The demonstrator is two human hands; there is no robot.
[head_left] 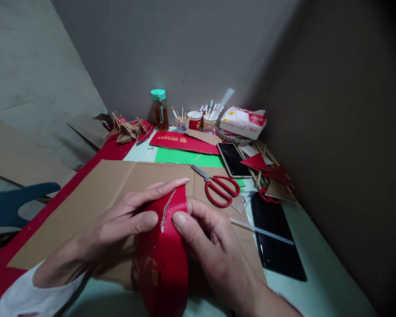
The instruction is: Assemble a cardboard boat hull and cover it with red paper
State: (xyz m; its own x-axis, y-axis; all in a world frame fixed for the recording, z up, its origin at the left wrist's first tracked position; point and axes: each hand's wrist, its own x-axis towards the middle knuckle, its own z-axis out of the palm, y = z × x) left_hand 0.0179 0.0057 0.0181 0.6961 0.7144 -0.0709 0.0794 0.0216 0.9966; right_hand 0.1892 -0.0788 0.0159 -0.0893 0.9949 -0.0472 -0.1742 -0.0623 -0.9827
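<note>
Both hands hold a piece of glossy red cardboard [171, 259] upright and bent in front of me. A slit with a ragged, pale edge runs down from its top. My left hand [132, 211] grips the left side, fingers behind and thumb on the front beside the slit. On the right side, my right hand [214, 242] pinches the cardboard with its thumb in front and fingers behind. Just beyond lie red-handled scissors [221, 185], their blades apart, on a flat brown cardboard sheet [112, 189].
A phone [234, 159], a black tablet-like slab [277, 237] and a clear stick [260, 230] lie to the right. At the back stand a bottle [160, 112], cups of pens and sticks [210, 125] and a tissue pack [244, 123]. Small stick-and-cardboard pieces [128, 131] sit back left.
</note>
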